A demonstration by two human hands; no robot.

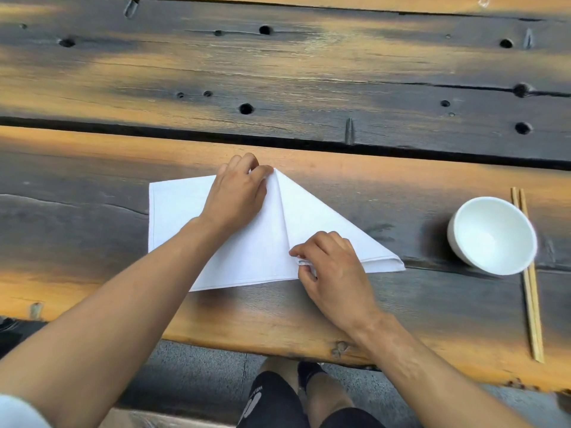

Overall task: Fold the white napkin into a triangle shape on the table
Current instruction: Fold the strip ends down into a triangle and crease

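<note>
The white napkin (176, 217) lies flat on the dark wooden table (309, 72), near the front edge. Its right side is folded over into a triangular flap whose point sits at the top centre. My left hand (238, 193) rests on the napkin's middle, its fingers curled at that top point and pinching the cloth there. My right hand (333, 267) pinches the flap's lower corner at the napkin's bottom edge, between thumb and forefinger. The left part of the napkin is still a flat rectangle.
A white bowl (494, 236) stands to the right of the napkin, with a pair of wooden chopsticks (530, 279) lying just beyond it. The table's front edge (278, 350) runs below my hands; my legs and feet show under it.
</note>
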